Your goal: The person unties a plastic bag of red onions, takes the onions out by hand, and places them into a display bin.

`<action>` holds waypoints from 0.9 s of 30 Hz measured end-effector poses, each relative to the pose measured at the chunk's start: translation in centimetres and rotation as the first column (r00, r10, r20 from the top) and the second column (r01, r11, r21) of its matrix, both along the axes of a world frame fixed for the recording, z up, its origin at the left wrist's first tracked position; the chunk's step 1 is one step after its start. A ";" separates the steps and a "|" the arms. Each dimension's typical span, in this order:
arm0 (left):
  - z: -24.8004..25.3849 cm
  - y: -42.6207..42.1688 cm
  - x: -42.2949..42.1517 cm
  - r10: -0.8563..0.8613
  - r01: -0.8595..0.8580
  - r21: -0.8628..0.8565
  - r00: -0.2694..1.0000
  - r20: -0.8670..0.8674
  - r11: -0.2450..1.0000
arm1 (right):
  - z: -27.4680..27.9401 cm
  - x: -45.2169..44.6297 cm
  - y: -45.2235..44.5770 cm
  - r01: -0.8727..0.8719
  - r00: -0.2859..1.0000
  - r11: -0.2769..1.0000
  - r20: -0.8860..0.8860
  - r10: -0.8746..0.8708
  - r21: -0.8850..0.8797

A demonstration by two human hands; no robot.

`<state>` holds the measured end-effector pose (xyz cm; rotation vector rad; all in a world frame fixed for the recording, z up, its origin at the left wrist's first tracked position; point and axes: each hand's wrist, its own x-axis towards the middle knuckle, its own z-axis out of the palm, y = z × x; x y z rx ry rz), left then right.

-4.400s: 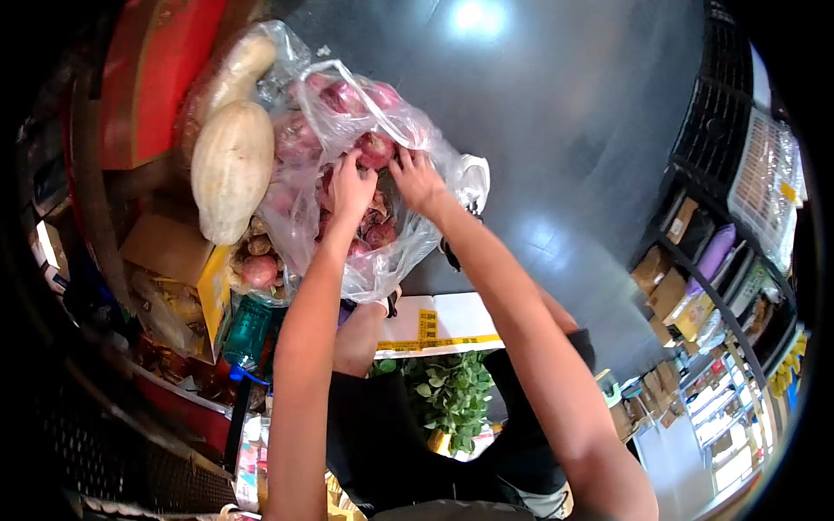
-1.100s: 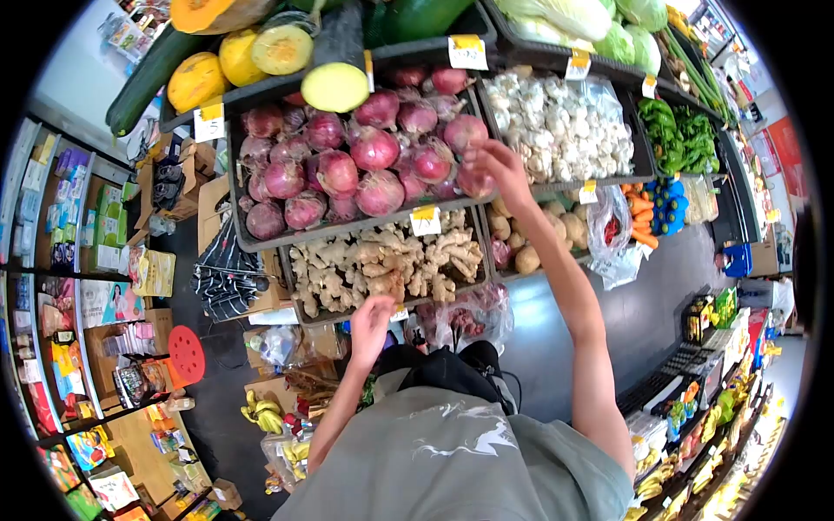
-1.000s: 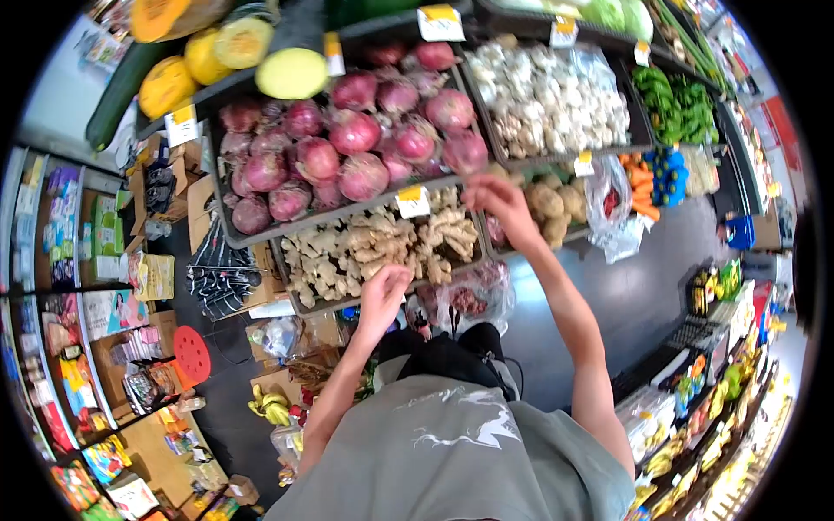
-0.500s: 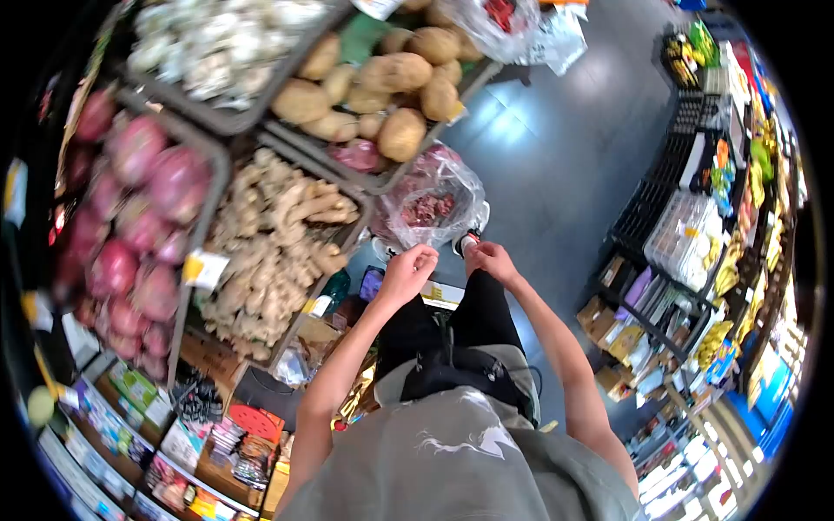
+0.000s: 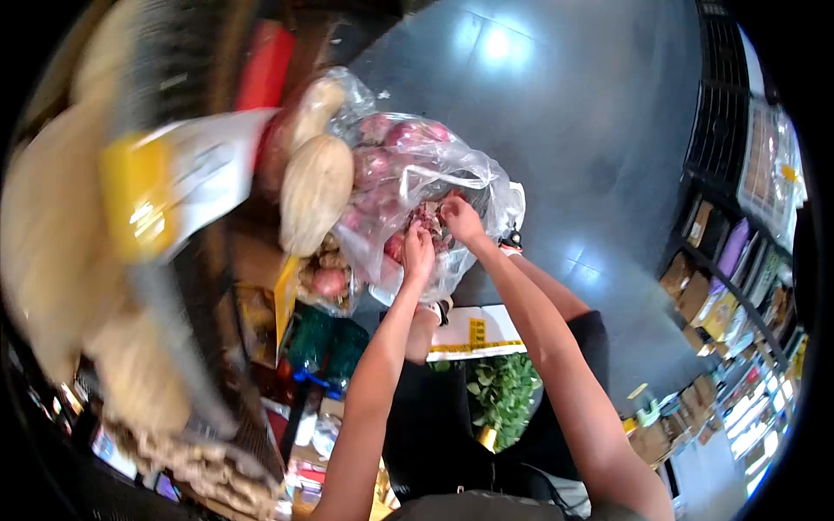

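Note:
A clear plastic bag (image 5: 495, 187) with red onions (image 5: 417, 133) in it stands low in front of me. Dry reddish onion skins (image 5: 426, 215) lie in its open top. My left hand (image 5: 419, 253) reaches into the opening, its fingers curled together at the skins. My right hand (image 5: 461, 219) is beside it at the bag's far side, fingers also bent and closed at the skins. What either hand pinches is too small to make out.
Tan butternut squashes (image 5: 317, 195) lie left of the bag, near a blurred crate edge with a price tag (image 5: 208, 169). Green bottles (image 5: 326, 347), a leafy plant (image 5: 504, 395) and a white carton (image 5: 473, 330) are below. Shelves (image 5: 730, 130) line the right, across the dark floor (image 5: 591, 130).
My view has dropped and come closer to the bag. Both hands have moved from in front of it into its opening. The crates of potatoes, garlic and onions have left the view.

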<state>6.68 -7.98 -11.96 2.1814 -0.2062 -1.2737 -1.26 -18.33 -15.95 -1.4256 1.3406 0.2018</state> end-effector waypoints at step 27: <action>-10.0 -12.7 11.8 -0.723 0.751 0.218 0.447 0.526 0.623 | -10.4 6.9 -9.5 -0.669 0.736 0.660 -0.183 0.651 -0.342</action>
